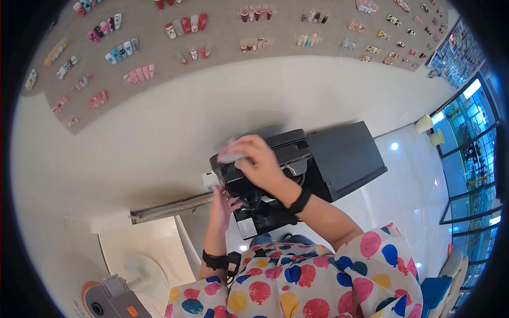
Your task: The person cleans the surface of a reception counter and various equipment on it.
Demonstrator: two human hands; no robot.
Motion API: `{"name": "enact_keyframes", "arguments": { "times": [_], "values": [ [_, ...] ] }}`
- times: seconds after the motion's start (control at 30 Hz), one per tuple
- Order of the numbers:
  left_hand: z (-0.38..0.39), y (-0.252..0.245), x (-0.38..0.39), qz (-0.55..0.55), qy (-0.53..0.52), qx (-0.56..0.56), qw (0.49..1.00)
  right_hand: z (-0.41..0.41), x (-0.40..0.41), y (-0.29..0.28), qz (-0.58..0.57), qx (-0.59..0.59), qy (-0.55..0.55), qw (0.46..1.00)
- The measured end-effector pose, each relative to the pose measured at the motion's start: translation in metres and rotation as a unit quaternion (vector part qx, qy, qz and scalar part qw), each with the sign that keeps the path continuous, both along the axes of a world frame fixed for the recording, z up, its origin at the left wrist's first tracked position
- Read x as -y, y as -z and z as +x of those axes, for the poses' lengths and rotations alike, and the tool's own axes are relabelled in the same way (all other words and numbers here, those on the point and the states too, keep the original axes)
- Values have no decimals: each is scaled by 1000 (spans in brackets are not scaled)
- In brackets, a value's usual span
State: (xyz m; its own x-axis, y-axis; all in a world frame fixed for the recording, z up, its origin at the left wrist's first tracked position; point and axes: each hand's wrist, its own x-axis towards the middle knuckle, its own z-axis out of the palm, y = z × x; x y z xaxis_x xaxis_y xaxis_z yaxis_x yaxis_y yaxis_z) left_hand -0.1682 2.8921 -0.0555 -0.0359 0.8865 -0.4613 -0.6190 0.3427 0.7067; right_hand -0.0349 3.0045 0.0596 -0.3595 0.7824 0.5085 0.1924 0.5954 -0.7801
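Observation:
A black machine (296, 153) stands against the wall in front of me, with a dark recess and a pale cord or strap in its middle. My right hand (256, 159) grips a pink and grey-white cloth (232, 154) over the machine's upper left edge. Motion blurs the cloth's outline. Lower down, my left hand (222, 206) has its fingers apart beside the machine's left side and holds nothing. Whether its fingertips touch the casing I cannot tell. A white label (247, 227) is on the machine's low front part.
A flat dark grey panel (346, 157) extends right of the machine. Left stand a cream cabinet (139, 238) and a grey and orange device (115, 300). Sets of decorated false nails (187, 26) hang on a grey wall board. Two bins (424, 123) stand near glass doors (469, 143).

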Motion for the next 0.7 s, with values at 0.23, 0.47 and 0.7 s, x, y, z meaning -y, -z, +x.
{"name": "enact_keyframes", "arguments": {
  "times": [0.23,0.47,0.7],
  "values": [
    [14,-18,-11,-22,-2,17,1000,-27,14,20,111,309,-61,943],
    [21,-14,-13,-41,-54,-29,997,-19,6,21,133,296,-61,944],
    [26,-7,-11,-109,-120,-67,985,44,-24,15,130,328,-17,936]
  ]
}}
